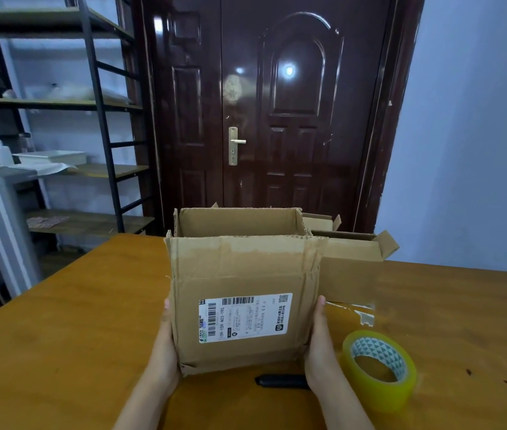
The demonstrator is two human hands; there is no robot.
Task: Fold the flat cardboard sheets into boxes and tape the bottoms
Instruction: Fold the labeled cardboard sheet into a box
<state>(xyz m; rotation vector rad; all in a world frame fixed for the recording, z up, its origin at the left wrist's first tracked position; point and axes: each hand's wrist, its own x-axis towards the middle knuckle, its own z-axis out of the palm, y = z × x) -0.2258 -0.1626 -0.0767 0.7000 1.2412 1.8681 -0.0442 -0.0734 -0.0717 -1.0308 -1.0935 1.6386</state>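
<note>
A brown cardboard box [242, 274] with a white shipping label stands upright on the wooden table [59, 321], its top flaps up and open. My left hand [162, 346] presses flat against its left side and my right hand [320, 342] against its right side, so I hold the box between both palms. A roll of clear yellowish tape [379, 367] lies flat on the table just right of my right hand. A second cardboard box [351, 262] lies behind and to the right of the held one, partly hidden by it.
A black pen-like tool [280, 381] lies on the table just in front of the box. A torn strip of tape [357, 311] sticks to the table to the right. A dark door stands behind the table, metal shelves [59, 103] at the left.
</note>
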